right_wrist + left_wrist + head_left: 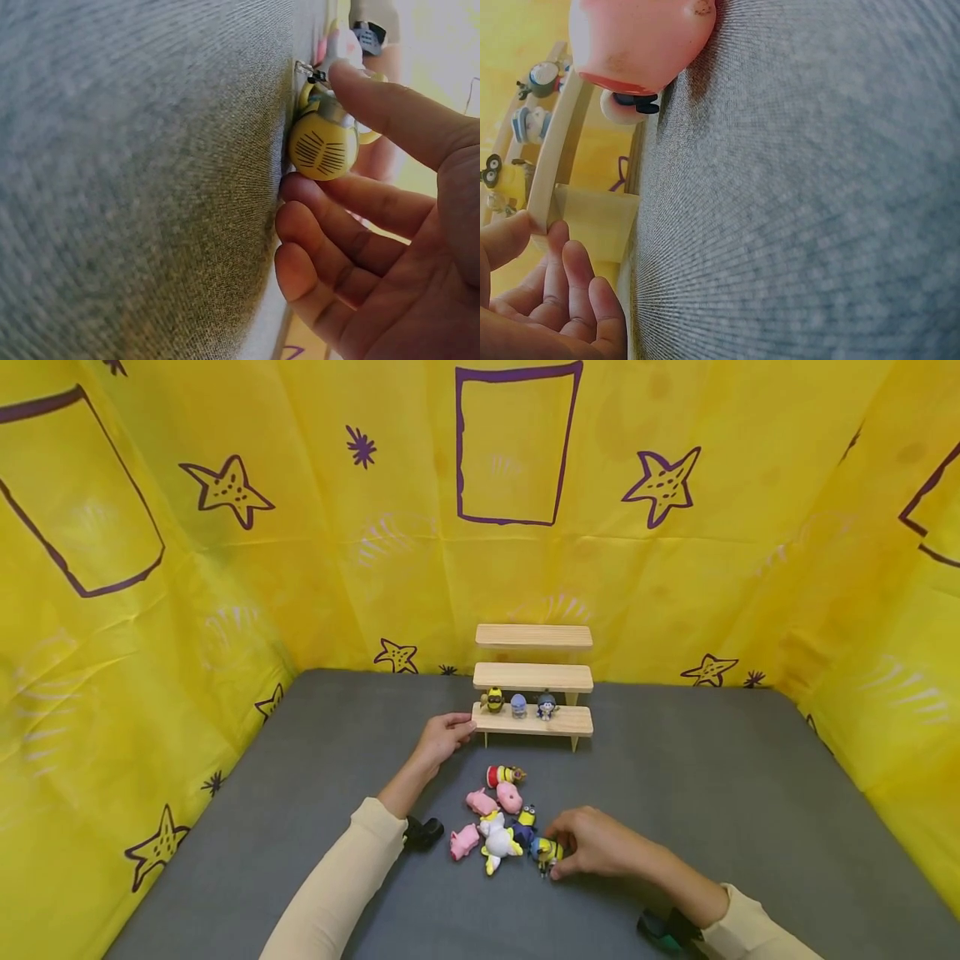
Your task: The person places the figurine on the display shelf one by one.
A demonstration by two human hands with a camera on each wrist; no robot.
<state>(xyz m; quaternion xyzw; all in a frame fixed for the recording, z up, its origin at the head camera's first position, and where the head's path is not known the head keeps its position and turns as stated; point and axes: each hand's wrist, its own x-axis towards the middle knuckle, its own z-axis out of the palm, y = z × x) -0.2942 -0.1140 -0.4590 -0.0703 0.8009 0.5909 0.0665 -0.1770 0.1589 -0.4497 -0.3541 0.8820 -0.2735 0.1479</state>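
Yellow sheeting with purple stars and rectangles wraps the whole setup on three sides, and a grey cloth table (pixel 712 793) sits inside it. Biggest thing on it is the little wooden stepped shelf (pixel 533 677), three tiers, standing toward the back middle, so I'll place everything off that.

Progress-wise: the bottom tier has three small figures standing on it, a yellow one (pixel 492 699), a bluish one (pixel 518 705) and a dark-haired one (pixel 547 706). The middle and top tiers are bare. So it looks like an early stage, three up and most of the pile left on the cloth.

That pile (pixel 504 818) lies in front of the shelf: a few pink pigs, a white unicorn-ish one, a red-and-yellow one, a couple more yellow guys in blue. They're mostly tipped over and touching each other.

The left hand (pixel 442 739) is at the shelf's left end, fingertips (pixel 551 240) resting against the edge of the bottom tier with the fingers only lightly bent. It isn't carrying anything.

The right hand (pixel 596 843) is down at the near right edge of the pile, well in front of the shelf. It's pinching a yellow minion figure (pixel 324 142) that lies on the cloth, with the thumb on one side and curled fingers on the other.
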